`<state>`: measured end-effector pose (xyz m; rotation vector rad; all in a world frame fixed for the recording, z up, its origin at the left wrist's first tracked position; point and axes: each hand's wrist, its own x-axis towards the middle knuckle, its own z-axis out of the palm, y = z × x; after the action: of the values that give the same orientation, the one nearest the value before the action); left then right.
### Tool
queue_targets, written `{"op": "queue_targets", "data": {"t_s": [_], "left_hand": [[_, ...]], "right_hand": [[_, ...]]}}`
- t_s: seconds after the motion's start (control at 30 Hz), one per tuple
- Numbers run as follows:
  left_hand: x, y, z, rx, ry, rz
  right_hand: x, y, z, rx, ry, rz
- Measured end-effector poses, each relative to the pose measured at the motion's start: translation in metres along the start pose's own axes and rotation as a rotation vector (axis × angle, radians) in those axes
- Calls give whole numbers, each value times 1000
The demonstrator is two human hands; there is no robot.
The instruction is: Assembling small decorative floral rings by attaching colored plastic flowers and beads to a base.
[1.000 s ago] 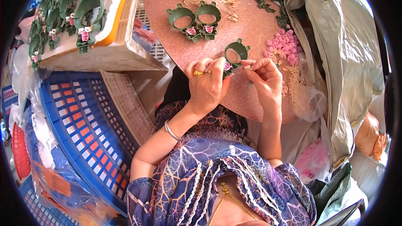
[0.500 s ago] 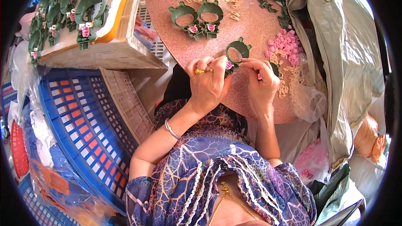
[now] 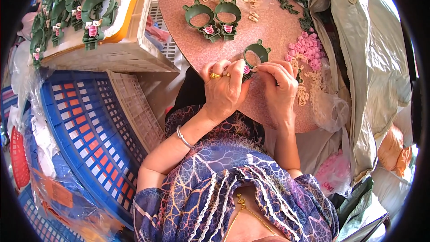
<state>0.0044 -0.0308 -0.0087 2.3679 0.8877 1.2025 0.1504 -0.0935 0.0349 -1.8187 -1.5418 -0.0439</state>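
Ring piece at centre, ring end away from me

Just above the middle of the frame, the green ring piece point(image 3: 259, 48) points up and to the right from my left hand point(image 3: 224, 87), its long axis slanting from the stem near my fingers to the ring beyond. My left grip is narrow, closed on the stem end, with the pink part point(image 3: 247, 69) showing beside the fingertips. My right hand point(image 3: 278, 87) comes in from the right, fingertips pinched together right at that pink part; what they hold, if anything, is too small to tell. Left is the supporting side, right the nearer to the stem's open right flank. Pink pieces point(image 3: 306, 50) lie on the surface point(image 3: 197, 51), upper right of my right hand.
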Motion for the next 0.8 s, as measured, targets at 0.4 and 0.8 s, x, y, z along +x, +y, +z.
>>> {"op": "queue_targets", "data": {"t_s": [0.4, 0.8], "left_hand": [[0, -1, 1, -2, 18, 21], [-5, -3, 4, 23, 50, 7]], "right_hand": [[5, -1, -9, -119, -117, -99], [0, 2, -1, -25, 84, -136]]}}
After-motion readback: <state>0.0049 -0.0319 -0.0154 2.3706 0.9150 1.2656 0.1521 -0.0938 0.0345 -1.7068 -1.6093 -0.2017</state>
